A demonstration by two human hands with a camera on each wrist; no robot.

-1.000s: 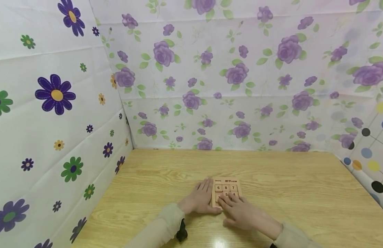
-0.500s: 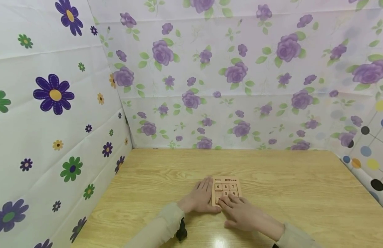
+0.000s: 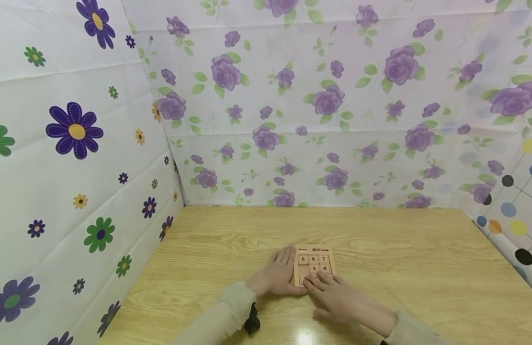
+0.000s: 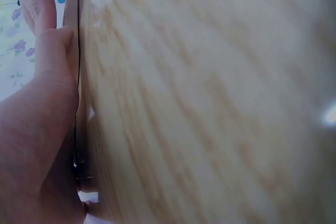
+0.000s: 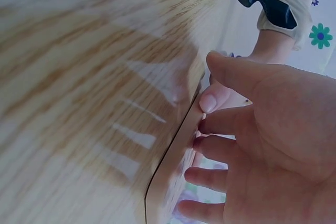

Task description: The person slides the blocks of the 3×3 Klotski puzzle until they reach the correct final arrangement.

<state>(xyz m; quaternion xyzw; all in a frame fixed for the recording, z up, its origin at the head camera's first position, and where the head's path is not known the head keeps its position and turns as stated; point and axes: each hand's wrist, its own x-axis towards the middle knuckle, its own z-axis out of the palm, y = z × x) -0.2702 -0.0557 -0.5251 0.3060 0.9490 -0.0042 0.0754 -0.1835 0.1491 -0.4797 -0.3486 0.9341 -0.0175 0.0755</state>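
Note:
A wooden number sliding puzzle (image 3: 328, 258) lies flat on the table. Its top row reads 6, 8, 7, and 5 and 4 show below, with a gap at the left of that middle row. My left hand (image 3: 276, 275) lies along the puzzle's left side, fingers straight, thumb by the near edge. With extended fingertips, my right hand (image 3: 336, 297) touches the near row of tiles, covering most of it. In the right wrist view the puzzle's side (image 5: 170, 177) runs beneath those fingertips. The left wrist view shows the left hand (image 4: 37, 114) against the puzzle's edge.
The wood-grain table (image 3: 231, 230) extends around the puzzle. Flower-printed cloth (image 3: 266, 96) hangs behind it, with another patterned cloth (image 3: 67, 191) on the left. A black band piece (image 3: 252, 321) sits at the left wrist.
The tile at the left of the puzzle has slid toward the near edge under my right fingers, leaving a gap in the middle row. My left hand stays in place.

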